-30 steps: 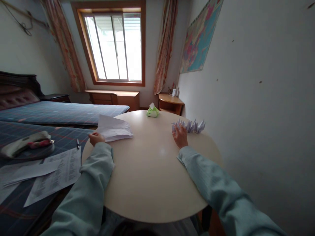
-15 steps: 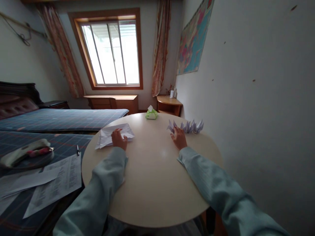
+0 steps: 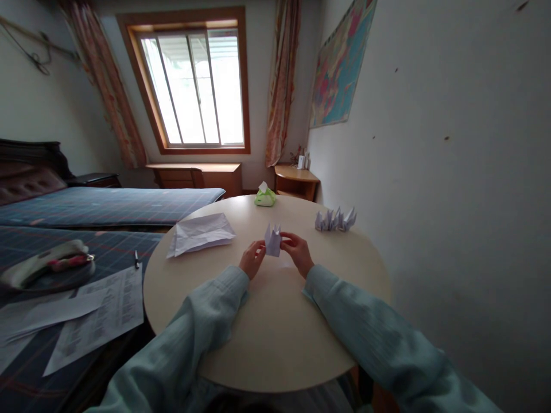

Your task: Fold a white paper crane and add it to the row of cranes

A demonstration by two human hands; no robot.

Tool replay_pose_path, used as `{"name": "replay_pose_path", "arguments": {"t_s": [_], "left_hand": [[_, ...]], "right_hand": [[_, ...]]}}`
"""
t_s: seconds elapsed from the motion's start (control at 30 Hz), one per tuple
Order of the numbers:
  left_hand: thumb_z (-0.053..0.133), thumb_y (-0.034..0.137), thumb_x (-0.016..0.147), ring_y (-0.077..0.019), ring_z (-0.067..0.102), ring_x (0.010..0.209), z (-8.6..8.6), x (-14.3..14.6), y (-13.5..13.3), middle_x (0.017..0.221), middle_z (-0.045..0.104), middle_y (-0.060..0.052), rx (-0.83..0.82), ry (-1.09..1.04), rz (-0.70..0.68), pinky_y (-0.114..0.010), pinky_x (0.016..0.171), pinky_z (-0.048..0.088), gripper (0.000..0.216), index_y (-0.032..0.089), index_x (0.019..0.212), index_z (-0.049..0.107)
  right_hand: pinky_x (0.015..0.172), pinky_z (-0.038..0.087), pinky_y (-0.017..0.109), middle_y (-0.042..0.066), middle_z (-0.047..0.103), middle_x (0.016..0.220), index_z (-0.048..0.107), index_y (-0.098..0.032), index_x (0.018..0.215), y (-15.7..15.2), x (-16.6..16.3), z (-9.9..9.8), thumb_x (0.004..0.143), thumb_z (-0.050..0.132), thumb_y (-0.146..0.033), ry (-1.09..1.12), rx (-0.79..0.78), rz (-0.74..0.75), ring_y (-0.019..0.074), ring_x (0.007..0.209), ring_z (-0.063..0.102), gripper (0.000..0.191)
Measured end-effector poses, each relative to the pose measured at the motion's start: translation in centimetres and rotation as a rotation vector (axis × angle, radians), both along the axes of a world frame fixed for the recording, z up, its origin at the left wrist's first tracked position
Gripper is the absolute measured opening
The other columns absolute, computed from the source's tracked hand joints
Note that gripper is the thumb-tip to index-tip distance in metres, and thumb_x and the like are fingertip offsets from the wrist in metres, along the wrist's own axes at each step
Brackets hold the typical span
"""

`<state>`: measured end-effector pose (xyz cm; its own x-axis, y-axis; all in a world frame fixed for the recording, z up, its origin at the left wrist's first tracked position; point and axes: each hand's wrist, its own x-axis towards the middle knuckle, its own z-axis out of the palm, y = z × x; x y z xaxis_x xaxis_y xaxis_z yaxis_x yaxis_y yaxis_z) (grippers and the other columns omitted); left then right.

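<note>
A white folded paper crane (image 3: pixel 272 242) is held upright between both hands over the middle of the round table (image 3: pixel 279 327). My left hand (image 3: pixel 252 259) pinches its left side with the fingertips. On the other side, my right hand (image 3: pixel 298 252) has thumb and fingers closed on its right edge. Several more folded paper cranes (image 3: pixel 336 220) stand in a row at the table's far right. To the left lies a stack of creased white paper sheets (image 3: pixel 204 232), with neither hand touching it.
A green tissue pack (image 3: pixel 265 197) sits at the table's far edge. Left of the table is a bed (image 3: pixel 107 246) bearing printed sheets (image 3: pixel 101 321), a pen (image 3: pixel 136 260) and a pale bag (image 3: pixel 47 267). A white wall (image 3: pixel 451 229) rises on the right.
My right hand has brought one paper crane from the row leftward to the table's middle. My left hand has left the paper stack, moved right and taken hold of the crane too.
</note>
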<state>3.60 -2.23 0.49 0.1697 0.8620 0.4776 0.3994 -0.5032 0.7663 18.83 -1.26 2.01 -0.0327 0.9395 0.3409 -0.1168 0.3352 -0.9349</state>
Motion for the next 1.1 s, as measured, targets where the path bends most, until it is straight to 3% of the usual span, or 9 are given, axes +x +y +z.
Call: {"name": "replay_pose_path", "arguments": {"t_s": [0.13, 0.27, 0.47, 0.67, 0.77, 0.87, 1.1], "left_hand": [[0.031, 0.045, 0.077, -0.0152, 0.055, 0.079, 0.0, 0.1, 0.3, 0.087, 0.061, -0.006, -0.152, -0.169, -0.058, -0.027, 0.064, 0.045, 0.041, 0.016, 0.095, 0.055], [0.047, 0.048, 0.068, -0.0136, 0.055, 0.072, -0.4, 0.2, 0.6, 0.081, 0.062, -0.004, -0.223, -0.269, -0.103, -0.026, 0.063, 0.045, 0.042, 0.015, 0.092, 0.056], [0.057, 0.046, 0.059, -0.0127, 0.055, 0.063, -0.6, 0.2, 0.9, 0.069, 0.061, -0.003, -0.323, -0.462, -0.137, -0.027, 0.06, 0.045, 0.039, 0.012, 0.079, 0.056], [0.063, 0.034, 0.056, -0.0113, 0.053, 0.069, 0.4, 0.2, 0.1, 0.08, 0.057, -0.002, -0.111, -0.39, 0.051, -0.021, 0.056, 0.042, 0.03, 0.016, 0.078, 0.052], [0.059, 0.035, 0.061, -0.0109, 0.052, 0.07, 0.6, 0.3, -0.1, 0.082, 0.057, -0.003, -0.101, -0.355, 0.007, -0.021, 0.055, 0.04, 0.025, 0.017, 0.078, 0.054], [0.056, 0.04, 0.063, -0.0103, 0.052, 0.067, 0.6, 0.5, -0.1, 0.075, 0.058, -0.002, -0.21, -0.362, -0.092, -0.021, 0.055, 0.04, 0.027, 0.017, 0.078, 0.056], [0.069, 0.038, 0.048, -0.0113, 0.056, 0.064, 0.8, 0.5, -0.3, 0.075, 0.06, -0.002, -0.426, -0.42, -0.22, -0.021, 0.055, 0.039, 0.047, 0.016, 0.087, 0.056]], "right_hand": [[0.065, 0.046, 0.03, -0.001, 0.063, 0.07, 0.058, -0.018, 0.083, -0.3, 0.0, 0.5, 0.053, 0.064, -0.02, 0.088, -0.02, 0.011, 0.0132, 0.064, 0.058, 0.03], [0.068, 0.046, 0.03, 0.0, 0.063, 0.075, 0.058, -0.018, 0.078, -0.4, -0.1, 0.5, 0.052, 0.065, -0.02, 0.129, -0.01, 0.054, 0.0136, 0.069, 0.058, 0.027], [0.066, 0.045, 0.027, -0.003, 0.061, 0.066, 0.057, -0.017, 0.067, -0.8, -0.4, 0.3, 0.049, 0.068, -0.019, 0.218, -0.115, 0.181, 0.0103, 0.062, 0.056, 0.021], [0.066, 0.045, 0.028, -0.004, 0.059, 0.056, 0.057, -0.015, 0.057, -0.8, -0.5, 0.3, 0.045, 0.07, -0.02, 0.242, -0.162, 0.158, 0.0096, 0.055, 0.054, 0.019], [0.068, 0.044, 0.029, -0.002, 0.061, 0.058, 0.061, -0.015, 0.061, -0.6, -0.5, 0.3, 0.047, 0.07, -0.022, 0.2, -0.131, 0.108, 0.0107, 0.058, 0.055, 0.019], [0.071, 0.044, 0.03, 0.0, 0.064, 0.066, 0.064, -0.016, 0.069, -0.7, -0.3, 0.4, 0.049, 0.069, -0.025, 0.151, -0.083, 0.045, 0.0121, 0.063, 0.056, 0.022], [0.069, 0.045, 0.032, 0.004, 0.061, 0.089, 0.062, -0.018, 0.087, -1.1, 0.1, 1.1, 0.052, 0.068, -0.029, -0.024, 0.03, 0.048, 0.0152, 0.074, 0.057, 0.037]]}}
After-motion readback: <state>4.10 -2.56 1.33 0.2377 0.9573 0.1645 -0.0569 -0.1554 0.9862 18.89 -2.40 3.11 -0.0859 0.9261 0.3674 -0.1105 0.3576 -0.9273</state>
